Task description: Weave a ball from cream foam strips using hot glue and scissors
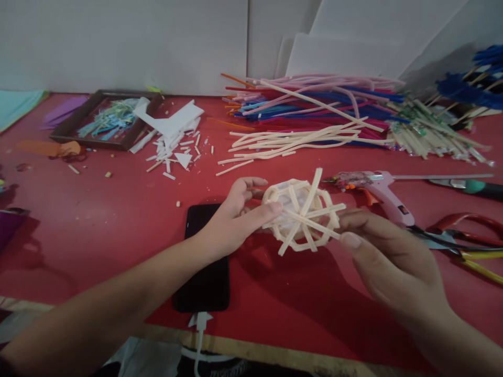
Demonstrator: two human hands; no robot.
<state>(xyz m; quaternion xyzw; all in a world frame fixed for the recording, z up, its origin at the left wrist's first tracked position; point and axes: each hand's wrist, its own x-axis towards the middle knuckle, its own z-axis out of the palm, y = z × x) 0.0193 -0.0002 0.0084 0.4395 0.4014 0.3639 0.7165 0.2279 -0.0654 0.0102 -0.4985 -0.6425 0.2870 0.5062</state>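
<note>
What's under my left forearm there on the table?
A black phone lies flat on the red table, screen dark, a white cable plugged in at its near end. The left hand and wrist cover its upper right corner.

Black phone (206,262) on red table (98,220); pink glue gun (379,191), red scissors (467,233), coloured stick pile (314,104), brown tray (100,120).

A red-covered desk (98,220) is filling the scene, its pale near edge showing. A plain white wall (118,42) is running along the far side, white boards (353,47) leaning far right.
</note>
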